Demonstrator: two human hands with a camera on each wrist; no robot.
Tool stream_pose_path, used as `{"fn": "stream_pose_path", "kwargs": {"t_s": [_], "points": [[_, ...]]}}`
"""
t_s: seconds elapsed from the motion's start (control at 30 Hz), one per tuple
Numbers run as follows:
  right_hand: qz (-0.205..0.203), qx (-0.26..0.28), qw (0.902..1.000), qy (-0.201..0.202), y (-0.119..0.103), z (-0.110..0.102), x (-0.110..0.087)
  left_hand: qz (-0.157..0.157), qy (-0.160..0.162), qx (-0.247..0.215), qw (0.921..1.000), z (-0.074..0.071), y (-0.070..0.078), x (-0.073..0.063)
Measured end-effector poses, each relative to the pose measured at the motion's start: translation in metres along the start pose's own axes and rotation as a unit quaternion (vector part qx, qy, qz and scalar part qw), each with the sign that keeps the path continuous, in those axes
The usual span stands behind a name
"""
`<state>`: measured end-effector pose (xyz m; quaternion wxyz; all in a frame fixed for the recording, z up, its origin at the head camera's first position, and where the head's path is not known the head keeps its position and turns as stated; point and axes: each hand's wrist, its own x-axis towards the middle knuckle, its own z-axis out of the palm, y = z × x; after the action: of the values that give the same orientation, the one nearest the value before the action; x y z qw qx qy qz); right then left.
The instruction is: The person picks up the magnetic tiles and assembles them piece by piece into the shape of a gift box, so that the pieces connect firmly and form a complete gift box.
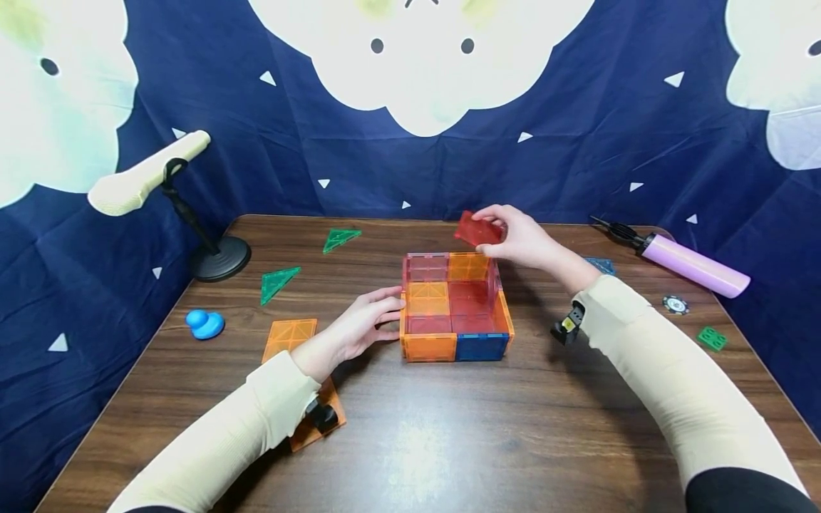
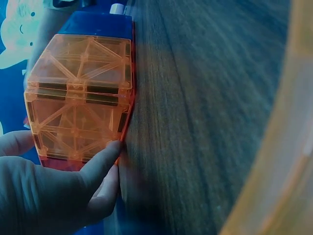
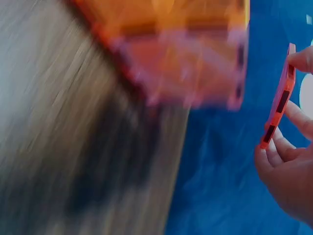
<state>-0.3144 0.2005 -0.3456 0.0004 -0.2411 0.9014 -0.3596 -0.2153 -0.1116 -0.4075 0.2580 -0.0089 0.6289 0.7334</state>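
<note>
A box of translucent magnetic tiles [image 1: 428, 348], with orange, red and pink squares and one blue square at its front, stands open-topped in the middle of the table. Against its left side rests my left hand [image 1: 362, 320], fingers fairly straight; in the left wrist view its fingertips touch the orange tiles [image 2: 73, 127]. Above the box's back right corner, my right hand [image 1: 522, 239] pinches a red square magnetic tile [image 1: 476, 229] between thumb and fingers. The right wrist view shows that tile [image 3: 281, 100] edge-on, apart from the box.
Orange tiles [image 1: 290, 335] lie beneath my left forearm. Green triangle tiles [image 1: 279, 283], a blue rubber duck [image 1: 205, 324] and a black stand [image 1: 221, 258] are to the left. Rightward lie a blue tile [image 1: 599, 265], a pink pump [image 1: 695, 265], a poker chip [image 1: 675, 305] and a green block [image 1: 712, 338].
</note>
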Motion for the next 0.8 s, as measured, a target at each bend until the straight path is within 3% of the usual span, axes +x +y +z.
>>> {"fn": "stream_pose_path", "kwargs": {"t_s": [0.2, 0.37, 0.6, 0.8], "points": [[-0.086, -0.037, 0.9929, -0.073, -0.039, 0.026, 0.008, 0.0, -0.003, -0.002, 1.0, 0.0, 0.0, 0.0], [-0.092, -0.055, 0.9867, -0.122, -0.052, 0.048, 0.01, -0.003, -0.004, 0.002, 1.0, 0.001, 0.001, 0.0], [-0.086, -0.062, 0.9856, -0.132, -0.052, 0.06, 0.008, -0.006, -0.005, 0.007, 0.9999, 0.001, 0.0, 0.001], [-0.109, -0.065, 0.9829, -0.133, -0.051, 0.062, 0.008, -0.006, 0.001, 0.007, 1.0, -0.001, 0.0, 0.001]]}}
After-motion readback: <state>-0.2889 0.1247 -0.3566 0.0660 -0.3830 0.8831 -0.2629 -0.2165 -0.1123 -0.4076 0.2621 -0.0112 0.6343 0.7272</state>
